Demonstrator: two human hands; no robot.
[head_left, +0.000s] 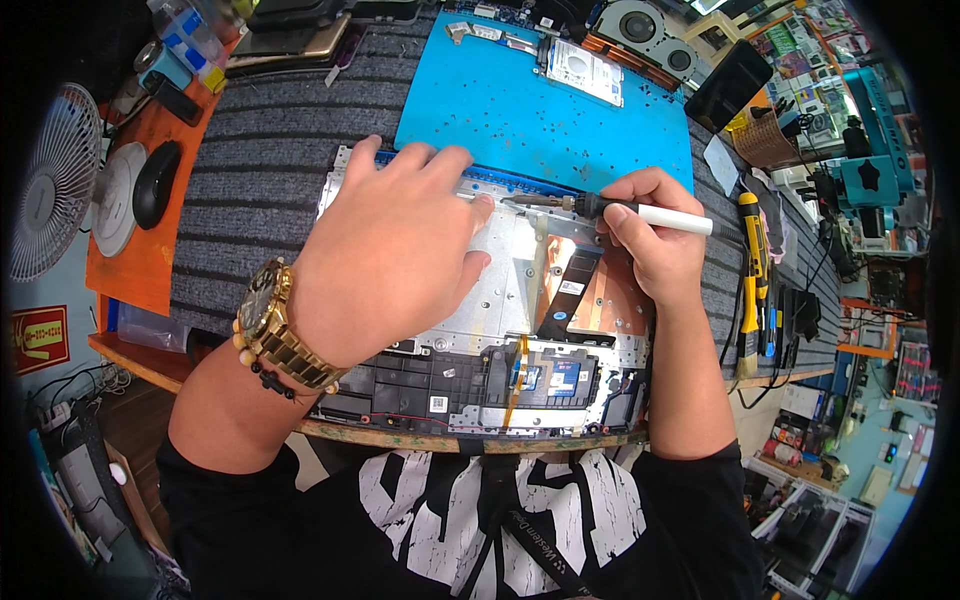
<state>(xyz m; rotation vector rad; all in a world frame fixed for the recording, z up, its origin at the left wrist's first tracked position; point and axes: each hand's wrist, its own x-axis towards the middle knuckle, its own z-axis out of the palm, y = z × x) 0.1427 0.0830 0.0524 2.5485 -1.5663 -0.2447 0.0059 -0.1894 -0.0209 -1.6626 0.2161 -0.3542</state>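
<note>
While the left fingers (pixel 415 156) spread over 1 laptop chassis (pixel 490 292), right fingers (pixel 627 228) pinch 1 soldering iron (pixel 673 219).

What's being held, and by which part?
Right hand: soldering iron, pinched near the front of its handle. Left hand: nothing visibly held; it's spread over the laptop casing.

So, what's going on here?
A person has an opened laptop case on a grey striped mat. The left hand is spread over its far edge. The right hand holds a soldering iron, tip close to the left fingers; whether it touches metal is hard to tell. Beyond, a drive lies on a blue mat.
</note>
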